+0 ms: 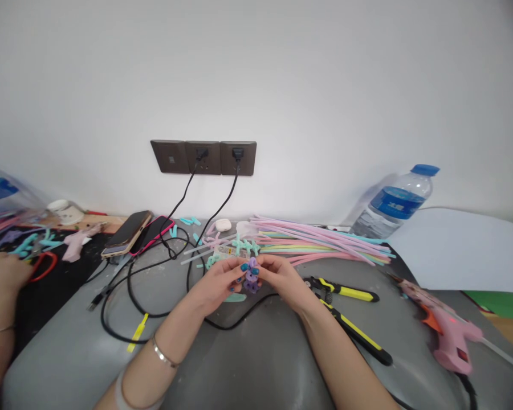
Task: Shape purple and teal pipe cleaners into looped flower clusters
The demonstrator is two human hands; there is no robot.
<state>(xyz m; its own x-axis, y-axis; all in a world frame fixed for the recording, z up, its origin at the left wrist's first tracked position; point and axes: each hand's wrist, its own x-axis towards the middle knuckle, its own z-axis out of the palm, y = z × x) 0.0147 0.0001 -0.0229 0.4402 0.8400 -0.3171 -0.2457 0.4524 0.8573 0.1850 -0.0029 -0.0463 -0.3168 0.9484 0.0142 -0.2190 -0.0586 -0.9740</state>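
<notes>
A small purple piece (pixel 251 277) of bent, fuzzy-looking shapes is held up between both hands at the middle of the view. My left hand (pixel 222 282) pinches it from the left, with thumb and fingertips closed on it. From the right, my right hand (pixel 281 277) grips the same piece between thumb and fingers. The fingertips hide part of it. Just behind the hands lie mint-green bent pieces (pixel 244 245) and a bundle of pastel stems (pixel 316 239).
Yellow-and-black pliers (pixel 359 333) and a pink glue gun (pixel 451 336) lie right. A water bottle (pixel 395 202) leans by the wall. Black cables (pixel 130 285) loop at left, near two phones (pixel 128 232). Another person's hand (pixel 4 276) is at far left beside red-handled scissors (pixel 43 266).
</notes>
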